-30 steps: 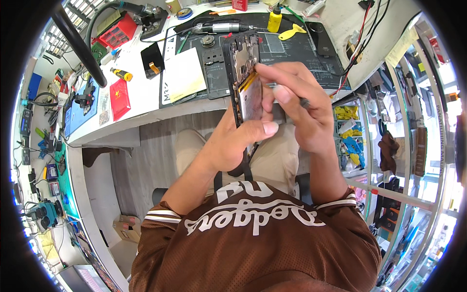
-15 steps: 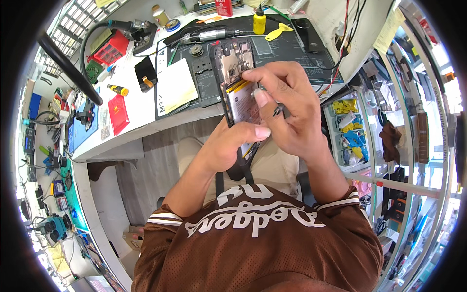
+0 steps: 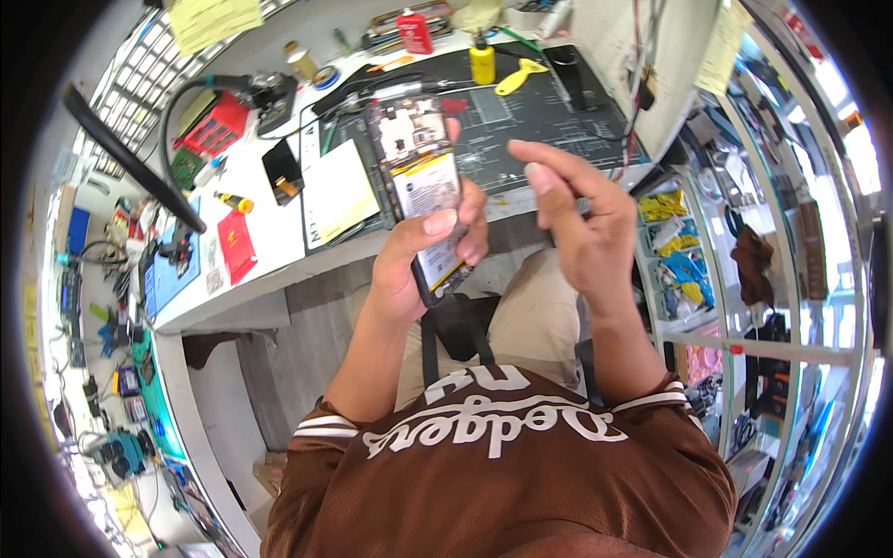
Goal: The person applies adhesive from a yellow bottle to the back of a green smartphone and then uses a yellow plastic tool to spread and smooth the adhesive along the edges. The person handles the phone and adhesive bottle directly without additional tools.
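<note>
Left hand (image 3: pixel 402 262) clamped around the opened phone (image 3: pixel 409 130) at the near edge of the surface (image 3: pixel 281 226), right hand (image 3: pixel 595 237) apart, its grip unclear, and any loosened hold could drop it, battery (image 3: pixel 429 192) bared!

a white desk (image 3: pixel 280 228) stands over a grey plank floor (image 3: pixel 302 339).

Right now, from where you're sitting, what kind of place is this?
It looks like a phone repair shop. The left hand holds an opened phone with its insides showing, and on the white desk lies a dark work mat.
</note>
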The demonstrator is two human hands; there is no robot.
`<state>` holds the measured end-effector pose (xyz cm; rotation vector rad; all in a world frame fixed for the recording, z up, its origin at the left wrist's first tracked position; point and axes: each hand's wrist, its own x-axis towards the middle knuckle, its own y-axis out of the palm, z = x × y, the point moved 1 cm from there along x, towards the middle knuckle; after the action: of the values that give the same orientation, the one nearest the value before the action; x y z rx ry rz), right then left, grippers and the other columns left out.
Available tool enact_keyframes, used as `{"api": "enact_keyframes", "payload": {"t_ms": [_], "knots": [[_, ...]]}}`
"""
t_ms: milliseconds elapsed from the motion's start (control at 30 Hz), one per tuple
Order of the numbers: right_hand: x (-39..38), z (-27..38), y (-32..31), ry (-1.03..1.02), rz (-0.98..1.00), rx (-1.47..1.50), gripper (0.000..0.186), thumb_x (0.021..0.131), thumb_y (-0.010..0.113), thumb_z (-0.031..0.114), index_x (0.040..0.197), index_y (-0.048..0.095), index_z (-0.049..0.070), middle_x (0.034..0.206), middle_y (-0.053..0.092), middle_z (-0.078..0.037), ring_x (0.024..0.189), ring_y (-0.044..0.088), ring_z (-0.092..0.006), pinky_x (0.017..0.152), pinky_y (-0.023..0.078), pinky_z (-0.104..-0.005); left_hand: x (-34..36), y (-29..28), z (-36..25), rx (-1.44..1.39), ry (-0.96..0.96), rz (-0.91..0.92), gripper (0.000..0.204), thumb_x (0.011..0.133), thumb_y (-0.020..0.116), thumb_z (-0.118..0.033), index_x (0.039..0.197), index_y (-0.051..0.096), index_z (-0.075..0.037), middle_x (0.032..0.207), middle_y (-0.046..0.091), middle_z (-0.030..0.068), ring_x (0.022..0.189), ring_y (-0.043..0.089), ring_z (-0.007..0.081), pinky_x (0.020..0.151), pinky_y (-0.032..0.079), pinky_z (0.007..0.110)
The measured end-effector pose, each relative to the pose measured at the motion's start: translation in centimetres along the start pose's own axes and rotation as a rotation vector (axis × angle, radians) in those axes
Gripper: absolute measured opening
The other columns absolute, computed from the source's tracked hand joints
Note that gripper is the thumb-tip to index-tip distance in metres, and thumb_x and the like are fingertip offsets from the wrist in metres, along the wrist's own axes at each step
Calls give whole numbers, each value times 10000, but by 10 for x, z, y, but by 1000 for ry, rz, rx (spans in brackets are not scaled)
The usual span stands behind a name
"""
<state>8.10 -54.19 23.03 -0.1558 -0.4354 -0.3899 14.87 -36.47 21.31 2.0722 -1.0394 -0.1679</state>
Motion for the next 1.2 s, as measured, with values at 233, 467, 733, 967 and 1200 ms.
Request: {"api": "enact_keyframes", "payload": {"t_ms": [233, 467, 733, 967, 1200], "knots": [[26, 19, 37, 18, 171, 159, 230, 1006, 715, 22, 1221, 794, 31, 941, 646, -5, 739, 571, -64, 633, 420, -207, -12, -4, 0, 43, -65, 2, 523, 909, 706, -288, 1321, 507, -35, 1014, 535, 55, 805, 524, 141, 737, 455, 295], [42, 11, 42, -328, 269, -72, 320, 879, 844, 88, 1197, 807, 103, 1032, 698, -26, 805, 600, -50, 617, 370, -207, -28, -19, -10, 244, -151, -62, 555, 873, 698, -263, 1323, 485, -16, 1082, 530, 62, 883, 526, 171, 789, 450, 320], [48, 11, 41, -71, 414, 72, 148, 890, 845, 116, 1013, 774, 74, 918, 678, 19, 772, 575, -28, 592, 389, -228, -33, -28, -8, 404, -167, -57, 531, 863, 722, -308, 1265, 512, -32, 1048, 518, 42, 851, 524, 153, 753, 439, 303], [37, 20, 31, 93, 420, 228, 149, 907, 804, -10, 1018, 714, 33, 947, 647, -7, 833, 561, -74, 726, 431, -232, -32, -30, -8, 201, -134, 11, 585, 911, 715, -364, 1376, 489, -91, 982, 511, 2, 792, 498, 100, 724, 415, 272], [-36, -54, 12, -4, 623, -335, 205, 902, 802, 73, 1092, 725, 63, 950, 725, -65, 909, 736, -218, 757, 565, -357, -69, -53, -43, 96, 211, -164, 1118, 940, 397, -907, 1680, 256, -81, 994, 543, 67, 731, 526, 129, 653, 461, 291]]}}
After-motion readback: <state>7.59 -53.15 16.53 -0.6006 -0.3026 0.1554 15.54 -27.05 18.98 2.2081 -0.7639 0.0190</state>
